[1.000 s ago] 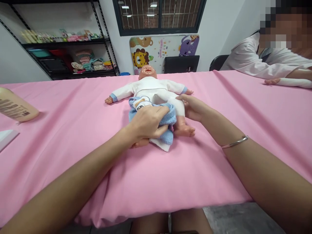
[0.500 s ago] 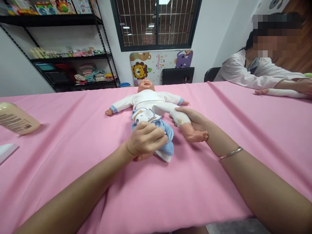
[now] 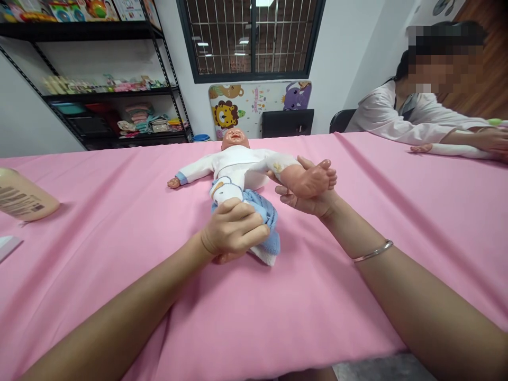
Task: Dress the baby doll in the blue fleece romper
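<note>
A baby doll [image 3: 238, 161] in a white top lies on its back on the pink tablecloth [image 3: 119, 211], head toward the far edge. My left hand [image 3: 234, 233] is closed on a blue and white towel [image 3: 266, 233] bunched over the doll's lower body and near leg. My right hand [image 3: 307, 198] grips the doll's other leg from below and holds it raised, with the bare foot [image 3: 315, 177] up in the air. A metal bangle [image 3: 373, 251] sits on my right wrist.
A tan bottle [image 3: 24, 198] lies at the left edge, with a white object [image 3: 6, 244] below it. Another person in white [image 3: 400, 114] leans on the table at the far right beside a second doll's arm [image 3: 448, 151]. Black shelving [image 3: 99, 106] with toys stands behind.
My right hand has taken the doll's leg and lifted it from flat on the cloth up into the air. My left hand stays pressed on the towel.
</note>
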Tool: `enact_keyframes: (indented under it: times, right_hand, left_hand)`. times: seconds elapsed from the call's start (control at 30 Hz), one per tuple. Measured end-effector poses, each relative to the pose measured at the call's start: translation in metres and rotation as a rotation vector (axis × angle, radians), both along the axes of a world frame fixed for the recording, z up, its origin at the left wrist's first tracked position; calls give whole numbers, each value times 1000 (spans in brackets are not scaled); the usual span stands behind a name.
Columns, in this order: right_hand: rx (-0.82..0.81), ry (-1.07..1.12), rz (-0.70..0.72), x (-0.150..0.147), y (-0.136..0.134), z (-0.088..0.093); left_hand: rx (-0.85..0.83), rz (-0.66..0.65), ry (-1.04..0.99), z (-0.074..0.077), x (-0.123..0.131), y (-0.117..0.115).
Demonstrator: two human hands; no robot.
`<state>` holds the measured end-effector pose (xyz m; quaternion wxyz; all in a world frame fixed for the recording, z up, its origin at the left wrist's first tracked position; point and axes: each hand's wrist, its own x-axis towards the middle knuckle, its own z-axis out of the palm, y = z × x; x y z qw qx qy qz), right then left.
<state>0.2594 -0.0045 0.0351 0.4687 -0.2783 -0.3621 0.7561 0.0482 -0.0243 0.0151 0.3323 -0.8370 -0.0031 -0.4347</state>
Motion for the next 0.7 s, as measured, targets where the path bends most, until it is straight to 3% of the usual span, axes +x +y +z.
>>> enact_keyframes:
  times: [0.27,0.37,0.53,0.6,0.7]
  right_hand:
    - [6,-48,-135,-26,8,-26]
    - [75,-21,-140,-35,4,-32]
    - [110,4,-203,-45,2,-35]
    - [102,-18,-223,-44,2,-36]
    - [137,-96,-199,-41,4,-38]
  left_hand:
    - [-204,-64,42,-2,5,5]
    - [-236,-7,79,-3,5,2]
    - [-237,204,22,1,9,-7]
    - [-390,312,-24,7,12,-9]
    - [-797,459,-51,20,17,-7]
